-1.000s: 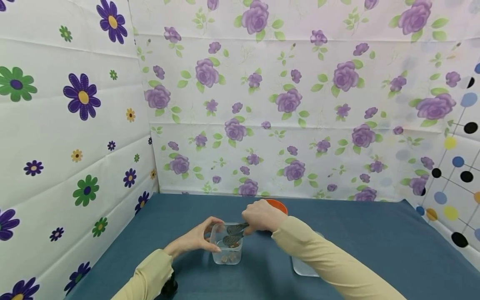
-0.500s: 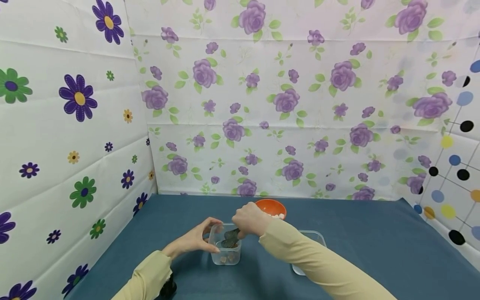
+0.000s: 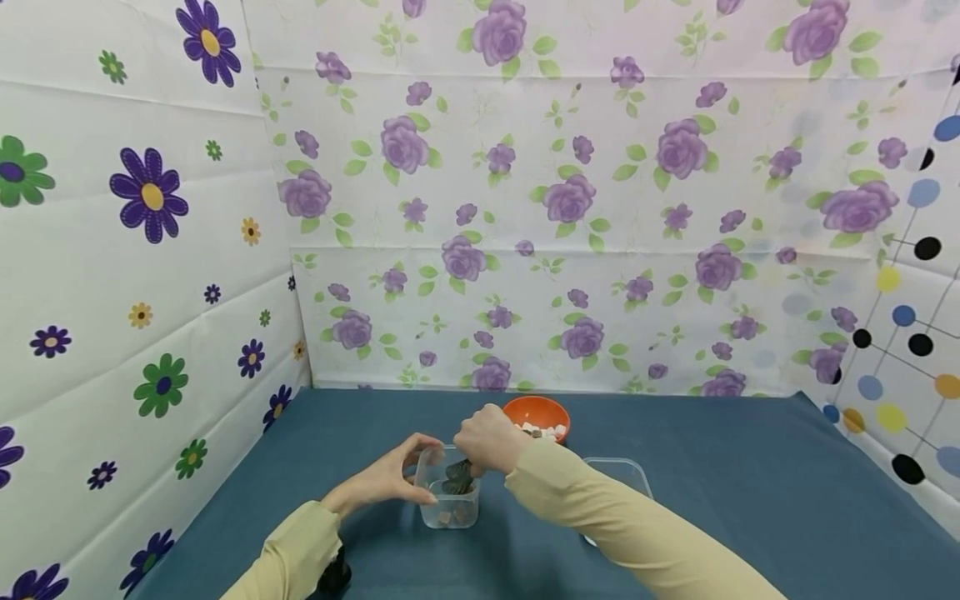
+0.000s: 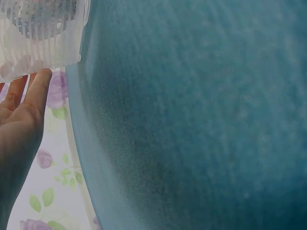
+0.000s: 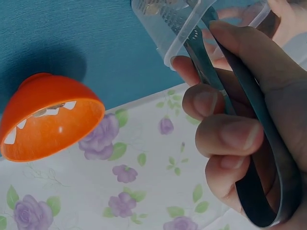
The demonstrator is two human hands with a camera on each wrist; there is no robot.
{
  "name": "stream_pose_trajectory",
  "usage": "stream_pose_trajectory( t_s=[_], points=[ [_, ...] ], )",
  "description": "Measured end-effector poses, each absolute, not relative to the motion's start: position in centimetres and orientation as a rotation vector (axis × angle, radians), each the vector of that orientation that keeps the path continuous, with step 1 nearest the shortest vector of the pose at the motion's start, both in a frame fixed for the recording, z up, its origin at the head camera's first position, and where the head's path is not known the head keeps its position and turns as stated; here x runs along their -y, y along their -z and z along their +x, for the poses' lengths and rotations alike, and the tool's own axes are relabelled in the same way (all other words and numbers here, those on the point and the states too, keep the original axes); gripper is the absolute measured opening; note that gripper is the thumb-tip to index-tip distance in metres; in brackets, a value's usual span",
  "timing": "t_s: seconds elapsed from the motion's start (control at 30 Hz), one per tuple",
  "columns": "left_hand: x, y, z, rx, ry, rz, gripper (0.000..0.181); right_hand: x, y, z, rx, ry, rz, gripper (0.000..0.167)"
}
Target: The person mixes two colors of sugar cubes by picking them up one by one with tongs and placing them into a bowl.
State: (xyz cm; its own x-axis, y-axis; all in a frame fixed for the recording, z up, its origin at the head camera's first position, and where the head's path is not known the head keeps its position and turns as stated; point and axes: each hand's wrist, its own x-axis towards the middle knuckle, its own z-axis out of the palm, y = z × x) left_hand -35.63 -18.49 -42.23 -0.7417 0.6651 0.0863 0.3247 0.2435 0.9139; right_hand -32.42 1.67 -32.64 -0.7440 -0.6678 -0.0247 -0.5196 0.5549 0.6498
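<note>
My left hand (image 3: 386,477) holds a clear plastic container (image 3: 465,515) by its left side, thumb at the near edge and fingers behind. A few small brownish pieces (image 3: 445,518) show at its bottom. From the right, my right hand (image 3: 491,442) grips metal tongs (image 5: 284,160) with perforated heads. The tong heads (image 3: 457,479) are down inside the container, close together; whether they pinch a piece I cannot tell. In the right wrist view the fingers curl round the tong arms near the container's rim.
An orange bowl (image 3: 536,408) with white chunks and something brownish stands behind my right hand. Partly hidden by my right forearm is a second clear container (image 3: 639,472). A black object (image 3: 333,577) lies by the left sleeve. Patterned cloth walls surround the blue tabletop (image 3: 727,475).
My right hand has moved left and the tongs' heads have come closer together inside the container. More of the orange bowl shows. My left hand keeps its hold.
</note>
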Motion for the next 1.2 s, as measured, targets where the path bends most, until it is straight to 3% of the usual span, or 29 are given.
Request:
stream_pose_trajectory(
  t_s=[0.4, 1.2],
  points=[
    [18.53, 42.00, -35.63, -2.203, -1.493, 0.931, 0.065, -2.14, 32.37, -32.43, 2.545, 0.898, 1.085, 0.031],
    [18.56, 42.15, -35.63, -2.191, -1.496, 0.915, 0.065, -2.28, 32.59, -32.56, 2.526, 0.881, 1.100, 0.027]
  ],
)
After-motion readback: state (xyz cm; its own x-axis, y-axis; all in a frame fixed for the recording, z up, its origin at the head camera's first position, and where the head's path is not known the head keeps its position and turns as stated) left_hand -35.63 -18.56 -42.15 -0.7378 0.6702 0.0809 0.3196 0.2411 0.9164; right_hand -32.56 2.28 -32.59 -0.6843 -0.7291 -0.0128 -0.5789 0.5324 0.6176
